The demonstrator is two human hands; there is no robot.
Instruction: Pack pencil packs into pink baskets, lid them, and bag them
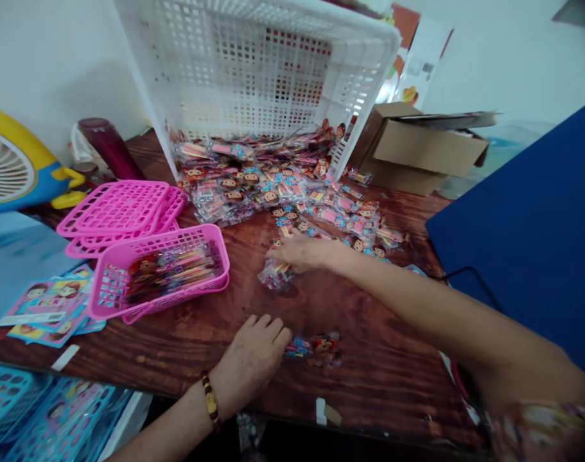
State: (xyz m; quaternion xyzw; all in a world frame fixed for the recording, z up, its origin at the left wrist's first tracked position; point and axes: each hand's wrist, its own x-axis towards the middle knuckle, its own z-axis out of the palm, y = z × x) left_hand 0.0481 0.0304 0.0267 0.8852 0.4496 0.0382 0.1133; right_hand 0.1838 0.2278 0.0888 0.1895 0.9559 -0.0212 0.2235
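My left hand [251, 359], with a beaded bracelet at the wrist, rests on the wooden table [215, 333], its fingertips on a small clear packet with a cartoon figure [316, 348]. My right hand [299, 251] reaches across the table and lies over another small packet [275, 274], fingers curled onto it. Just beyond lies a heap of several similar packets [273, 186], spilling out of a tipped white lattice crate [253, 70].
A pink basket [109, 285] with packets in it stands at the left, pink lids [123, 212] behind it. Printed cards [46, 305] lie at the left edge. A cardboard box [417, 151] sits at the back right, a blue board [528, 231] at right.
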